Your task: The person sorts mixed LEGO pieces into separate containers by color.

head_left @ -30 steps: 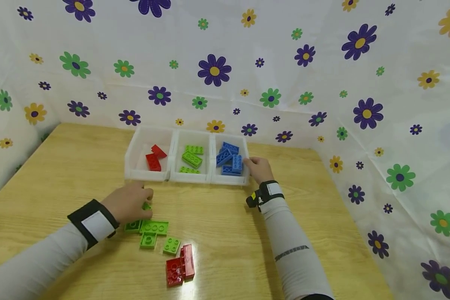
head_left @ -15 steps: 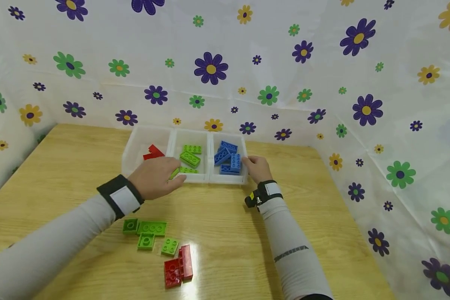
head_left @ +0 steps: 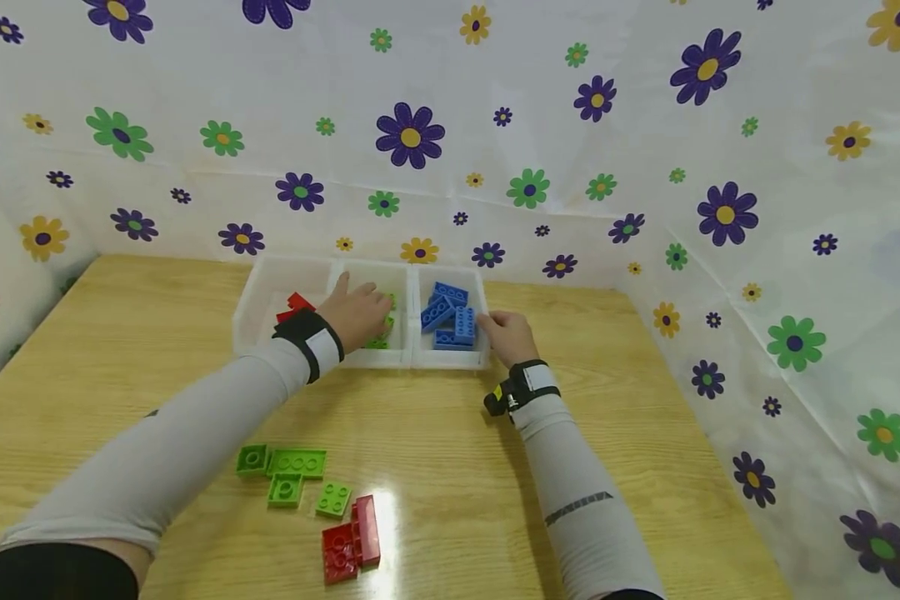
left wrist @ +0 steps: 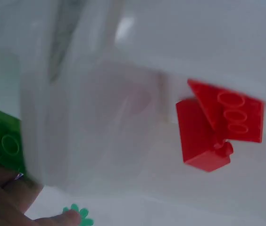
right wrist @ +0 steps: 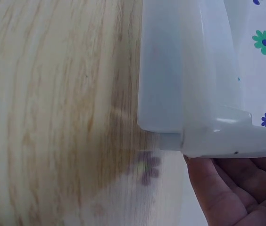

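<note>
**Left hand now over the middle tray**

The left hand (head_left: 356, 312) has travelled from the near brick pile to the middle tray (head_left: 401, 357), grasping a green brick (left wrist: 1, 141). The brick sits under the fingers; its long axis cannot be determined. The right hand (head_left: 506, 335) braces the right tray (right wrist: 189, 94), fingers relaxed against it.

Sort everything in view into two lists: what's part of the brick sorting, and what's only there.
In the job:
- left hand over the middle bin, holding a green brick
- right hand against the blue-brick bin
- red-brick bin
- loose green bricks
- loose red bricks

Only there:
- table
- flowered cloth
</note>
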The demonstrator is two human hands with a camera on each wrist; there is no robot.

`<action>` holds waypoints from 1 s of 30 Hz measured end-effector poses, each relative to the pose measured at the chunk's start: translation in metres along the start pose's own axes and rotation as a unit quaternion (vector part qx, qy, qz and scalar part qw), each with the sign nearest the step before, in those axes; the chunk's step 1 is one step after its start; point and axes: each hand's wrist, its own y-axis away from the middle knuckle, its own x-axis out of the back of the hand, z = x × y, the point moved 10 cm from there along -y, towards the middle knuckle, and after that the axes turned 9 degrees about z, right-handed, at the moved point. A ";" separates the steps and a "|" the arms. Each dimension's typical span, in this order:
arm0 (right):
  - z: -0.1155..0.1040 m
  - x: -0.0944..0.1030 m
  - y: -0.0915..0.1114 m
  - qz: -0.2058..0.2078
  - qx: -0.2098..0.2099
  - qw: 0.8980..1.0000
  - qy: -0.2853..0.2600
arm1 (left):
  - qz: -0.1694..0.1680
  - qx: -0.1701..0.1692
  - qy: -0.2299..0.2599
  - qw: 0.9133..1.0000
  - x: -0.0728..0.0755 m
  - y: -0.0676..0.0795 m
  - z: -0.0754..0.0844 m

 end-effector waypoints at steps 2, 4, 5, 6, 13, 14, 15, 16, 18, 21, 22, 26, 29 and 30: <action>-0.003 -0.002 0.002 0.000 0.003 1.000 0.002 | -0.024 0.012 -0.010 1.000 -0.013 0.001 -0.006; -0.004 -0.005 0.003 -0.001 0.006 1.000 0.006 | -0.039 0.019 -0.024 0.999 -0.020 0.004 -0.010; -0.005 -0.006 0.003 -0.002 0.009 1.000 0.008 | -0.041 0.021 -0.031 0.998 -0.022 0.005 -0.012; -0.006 -0.007 0.003 -0.002 0.012 1.000 0.011 | -0.043 0.026 -0.034 0.998 -0.023 0.007 -0.014; -0.006 -0.008 0.002 -0.002 0.022 0.999 0.029 | 0.003 0.075 0.034 0.997 -0.002 0.025 -0.041; -0.007 -0.007 0.002 -0.001 0.024 0.999 0.030 | 0.014 0.089 0.048 0.995 0.005 0.030 -0.048; -0.007 -0.007 0.001 -0.001 0.025 0.999 0.031 | 0.024 0.106 0.062 0.992 0.010 0.036 -0.055; -0.008 -0.006 0.001 0.000 0.027 0.999 0.032 | 0.033 0.125 0.073 0.989 0.016 0.043 -0.064; -0.008 -0.005 0.001 0.001 0.027 0.999 0.033 | 0.051 0.164 0.093 0.981 0.025 0.061 -0.080; -0.007 -0.004 0.000 0.002 0.022 0.999 0.035 | 0.075 0.221 0.125 0.964 0.031 0.093 -0.105; -0.007 -0.004 0.000 0.002 0.019 0.999 0.034 | 0.078 0.237 0.138 0.958 0.030 0.104 -0.113; -0.005 -0.004 0.003 0.005 0.011 0.999 0.030 | 0.084 0.303 0.240 0.918 0.020 0.143 -0.140; -0.004 -0.003 0.004 0.010 0.008 0.999 0.029 | 0.089 0.350 0.310 0.880 0.011 0.164 -0.149; -0.003 -0.003 0.005 0.010 0.006 0.999 0.030 | 0.088 0.364 0.323 0.869 0.008 0.169 -0.150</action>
